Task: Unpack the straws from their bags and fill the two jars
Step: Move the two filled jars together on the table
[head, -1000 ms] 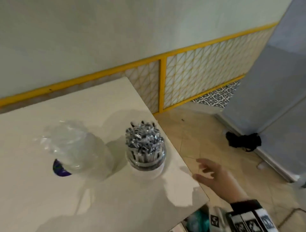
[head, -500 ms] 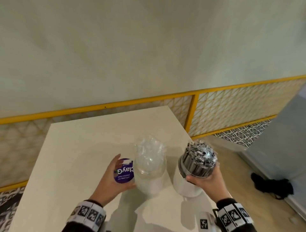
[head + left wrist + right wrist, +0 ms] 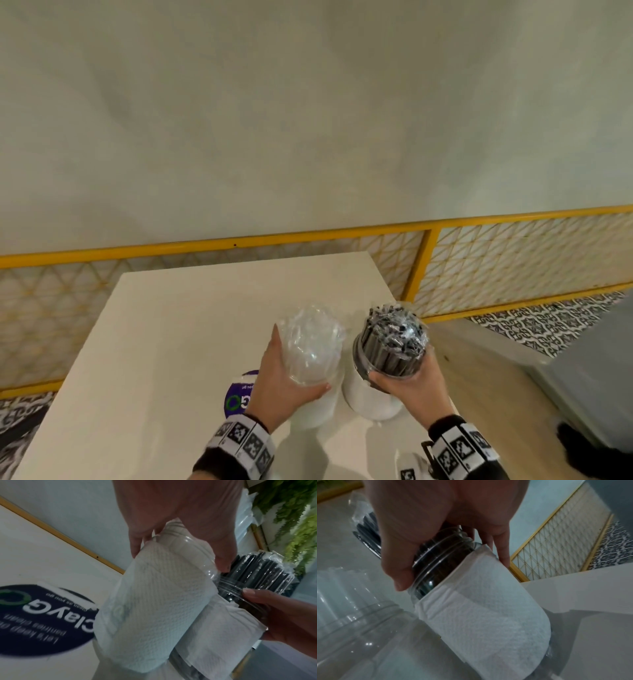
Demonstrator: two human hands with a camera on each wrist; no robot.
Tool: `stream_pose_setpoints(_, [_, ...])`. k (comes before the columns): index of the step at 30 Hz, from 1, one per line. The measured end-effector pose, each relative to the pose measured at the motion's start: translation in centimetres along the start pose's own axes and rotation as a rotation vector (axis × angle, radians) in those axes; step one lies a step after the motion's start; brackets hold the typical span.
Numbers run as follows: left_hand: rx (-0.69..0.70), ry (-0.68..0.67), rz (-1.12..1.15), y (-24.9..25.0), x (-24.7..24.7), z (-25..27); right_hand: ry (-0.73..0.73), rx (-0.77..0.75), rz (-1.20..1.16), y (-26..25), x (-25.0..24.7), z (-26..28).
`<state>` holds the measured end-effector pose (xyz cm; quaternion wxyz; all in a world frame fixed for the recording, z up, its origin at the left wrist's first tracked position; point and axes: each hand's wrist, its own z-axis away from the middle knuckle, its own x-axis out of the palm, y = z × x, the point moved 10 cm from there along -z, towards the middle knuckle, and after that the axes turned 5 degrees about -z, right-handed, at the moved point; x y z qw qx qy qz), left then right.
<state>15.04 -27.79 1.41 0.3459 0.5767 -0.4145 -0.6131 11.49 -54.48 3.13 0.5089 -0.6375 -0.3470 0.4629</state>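
Two jars wrapped in white paper stand side by side on the white table [image 3: 171,342]. The left jar [image 3: 313,407] holds clear straws [image 3: 310,339], and my left hand [image 3: 291,373] grips it round the neck. The right jar [image 3: 370,401] is packed with dark straws [image 3: 394,339] under a clear film, and my right hand [image 3: 400,375] grips its threaded neck. The left wrist view shows the left jar [image 3: 154,608] with the right jar [image 3: 240,588] beside it. In the right wrist view, my right hand's fingers [image 3: 399,563] curl round the dark-straw jar [image 3: 479,615].
A round purple sticker [image 3: 238,394] lies on the table just left of my left hand. The table's right edge runs close by the right jar, with bare floor [image 3: 479,370] beyond. A yellow-framed lattice panel [image 3: 513,260] lines the wall behind.
A second ago only my right hand showed, reaching in beside the table. Both hands then came to the jars, and my left hand has closed further round the clear-straw jar's neck.
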Motion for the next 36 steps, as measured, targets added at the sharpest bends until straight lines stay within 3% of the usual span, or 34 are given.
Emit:
stream_pose_setpoints(8, [-0.075, 0.170, 0.041, 0.0, -4.5, -7.4, -0.089, -0.011, 0.069, 0.3, 4.2, -10.5])
stream_pose_setpoints(15, [-0.114, 0.235, 0.015, -1.5, -7.9, -10.7, -0.105, -0.022, 0.135, 0.5, 8.5, -15.0])
stream_pose_setpoints(26, [-0.056, 0.205, 0.120, -3.0, -8.5, -11.7, -0.077, -0.022, 0.169, 1.4, 8.1, -16.9])
stream_pose_setpoints(30, [-0.076, 0.185, 0.114, -3.2, -8.1, -11.5, -0.081, -0.024, 0.173, 1.1, 8.0, -16.6])
stream_pose_setpoints(36, [-0.139, 0.116, 0.092, -4.1, -7.9, -10.9, -0.101, 0.060, 0.220, 4.5, 8.2, -17.4])
